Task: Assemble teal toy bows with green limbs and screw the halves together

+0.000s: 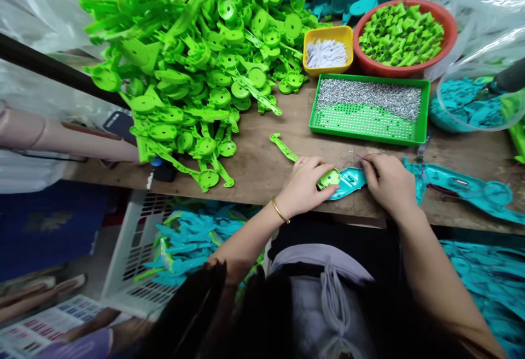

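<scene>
My left hand (pixel 308 183) is closed around a bright green plastic part (pixel 329 178) with a round, hollow end and a long narrow arm. The round end lies over the near end of a turquoise plastic shell (pixel 350 180) at the table's front edge. At the shell's other side, my right hand (pixel 389 183) is closed, its thumb and fingers pinching thin wires (pixel 357 155). Further right lies another stretch of turquoise shell (pixel 463 184) with a thin reddish wire along it; my right hand hides whether the two stretches join.
A large heap of green parts (pixel 213 69) covers the left. Behind my hands stand a green tray (pixel 369 136) of small metal pieces, a yellow box (pixel 328 69) of white strips, a red bowl (pixel 404 70) and a clear tub (pixel 467 123). A white crate (pixel 131 260) sits below.
</scene>
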A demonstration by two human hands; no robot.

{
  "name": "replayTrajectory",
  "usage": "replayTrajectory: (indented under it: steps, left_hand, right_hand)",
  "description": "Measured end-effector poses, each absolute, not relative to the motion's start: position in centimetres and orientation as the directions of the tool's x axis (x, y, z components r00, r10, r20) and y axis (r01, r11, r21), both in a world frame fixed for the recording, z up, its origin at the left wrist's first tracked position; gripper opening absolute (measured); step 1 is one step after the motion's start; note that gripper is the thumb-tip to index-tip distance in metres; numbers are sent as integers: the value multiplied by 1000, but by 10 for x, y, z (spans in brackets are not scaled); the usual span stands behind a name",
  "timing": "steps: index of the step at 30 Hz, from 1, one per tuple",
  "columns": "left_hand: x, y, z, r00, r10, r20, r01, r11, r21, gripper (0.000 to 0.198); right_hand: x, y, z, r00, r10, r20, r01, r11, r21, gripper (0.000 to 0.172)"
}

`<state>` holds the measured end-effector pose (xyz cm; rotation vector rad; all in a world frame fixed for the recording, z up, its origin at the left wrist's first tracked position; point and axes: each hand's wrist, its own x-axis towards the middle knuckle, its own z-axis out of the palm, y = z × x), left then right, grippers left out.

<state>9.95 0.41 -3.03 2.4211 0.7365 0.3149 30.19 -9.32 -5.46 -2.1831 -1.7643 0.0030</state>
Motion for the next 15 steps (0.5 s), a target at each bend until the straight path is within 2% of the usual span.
replayTrajectory:
  steps: [5,9,12,15]
  left_hand:
    - [102,14,-22,819,572,-52,479,-630,611,41]
    - [105,18,-25,848,518,-109,477,-658,582,39]
    - [101,15,-31,883,458,-101,419,-672,610,44]
    - [94,7,-35,850,523,-67,455,-663,595,45]
  right_hand:
    - [304,-92,-52,240,955,173,935,-179,-306,26]
    - [306,-91,-53,263,954,140,928,-211,-306,25]
    - [307,-90,-55,269,952,144,924,-213,-317,26]
    - [306,-89,-54,236,959,156,933,-179,-312,28]
